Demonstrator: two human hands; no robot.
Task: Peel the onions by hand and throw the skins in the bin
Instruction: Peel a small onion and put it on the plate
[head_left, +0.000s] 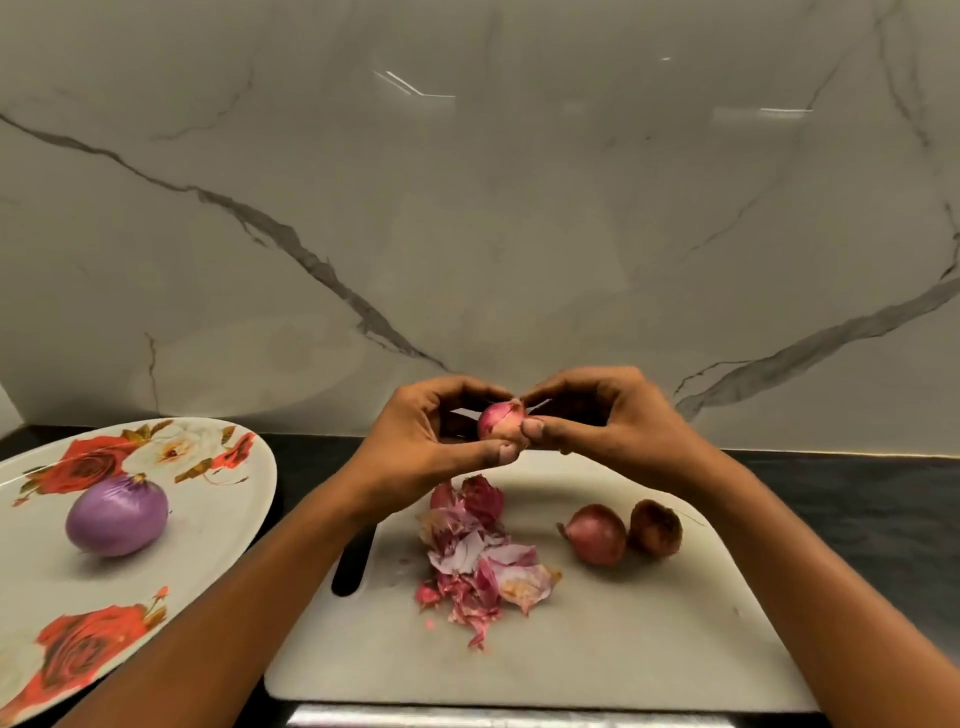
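Held up between both hands, over the far edge of the cutting board (597, 639), is a small red onion (500, 420) with its skin partly on.

At the left, a peeled onion (117, 515), smooth and purple, is seen lying on the flowered plate (208, 540), toward its left side. A heap of torn skins (478, 561) is spread over the board's middle, nearer its left edge. Toward the right edge, two unpeeled onions (596, 535) are found touching each other, the right one darker. No bin is shown.

By this evidence, the task may be judged under halfway: one onion is finished, one is being stripped, two are untouched, and no skins appear to have been thrown away.

As to the grip, the left hand (441, 436) is curled round the small red onion, the thumb pressed beneath it and the fingers arched over its top. The right hand (597, 421) is closed in a pinch at the bulb's right end, thumb tip against the skin, fingertips meeting it from above. Whether a loose flap of skin is caught in that pinch cannot be told. Neither hand is relaxed; both are clasped on the bulb.
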